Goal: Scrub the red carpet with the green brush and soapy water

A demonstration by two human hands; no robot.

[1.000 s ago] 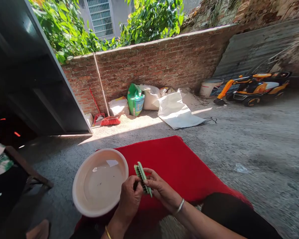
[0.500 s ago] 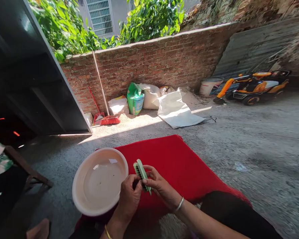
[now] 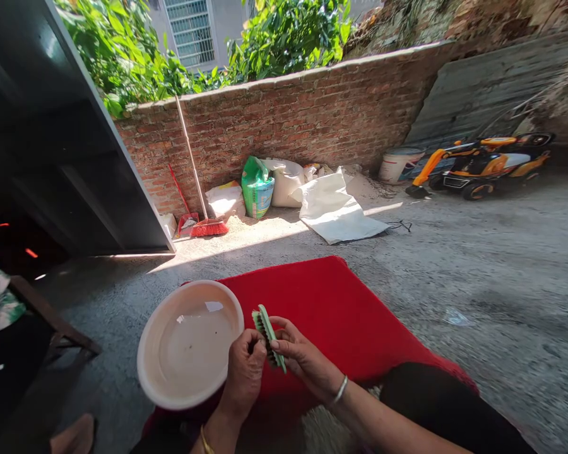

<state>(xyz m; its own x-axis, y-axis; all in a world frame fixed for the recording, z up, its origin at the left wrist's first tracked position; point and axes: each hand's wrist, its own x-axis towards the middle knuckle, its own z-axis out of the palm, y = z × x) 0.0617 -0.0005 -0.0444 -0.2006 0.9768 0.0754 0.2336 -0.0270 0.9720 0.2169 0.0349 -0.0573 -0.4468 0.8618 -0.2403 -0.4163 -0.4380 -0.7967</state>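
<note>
My right hand (image 3: 300, 350) grips a pale green scrub brush (image 3: 271, 339) by its back, thumb on one side and fingers on the other. The brush is tilted, with its bristles turned left. My left hand (image 3: 246, 364) is closed in a pinch right beside the bristles; whatever it pinches, if anything, is too small to make out. Left of my hands stands a wide, whitish basin (image 3: 146, 362) with some light specks and a pale reflection inside. Beneath both hands lies a red cloth-covered surface (image 3: 322, 309).
Beyond the cloth is a rough concrete floor (image 3: 454, 265). Against the brick wall (image 3: 303, 123) are a red broom (image 3: 209, 227), a green bag (image 3: 256, 192) and white sacks (image 3: 336, 208). A toy excavator (image 3: 492, 167) stands at the right, a dark metal door (image 3: 99, 157) at the left.
My left hand has shifted slightly left, drawing a little away from the bristles. The brush, still in my right hand, has barely moved.
</note>
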